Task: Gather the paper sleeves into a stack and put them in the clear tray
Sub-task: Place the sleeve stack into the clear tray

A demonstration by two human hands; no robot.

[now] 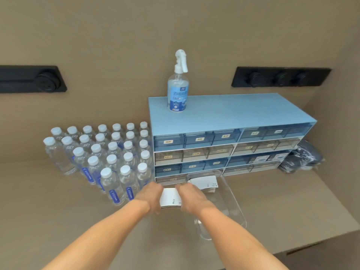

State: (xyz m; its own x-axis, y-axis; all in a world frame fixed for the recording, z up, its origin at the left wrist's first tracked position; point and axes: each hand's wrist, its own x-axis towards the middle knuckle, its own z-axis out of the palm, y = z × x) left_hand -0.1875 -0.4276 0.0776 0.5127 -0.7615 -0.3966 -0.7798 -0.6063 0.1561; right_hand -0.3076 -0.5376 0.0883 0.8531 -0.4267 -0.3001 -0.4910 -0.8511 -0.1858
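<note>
A stack of white paper sleeves (169, 197) is squeezed between my two hands just above the counter. My left hand (151, 197) presses its left side and my right hand (191, 198) presses its right side. To the right lies the clear tray (232, 207), long and transparent, running from the drawer unit toward me. A second stack of white sleeves (204, 183) lies inside the tray's far end. My right forearm crosses over the tray's near end.
Several rows of water bottles (109, 156) stand close on the left. A blue drawer unit (229, 141) with a spray bottle (177, 84) on top sits behind the tray. A dark bag (303, 158) lies at the right; the counter edge (311, 244) drops off there.
</note>
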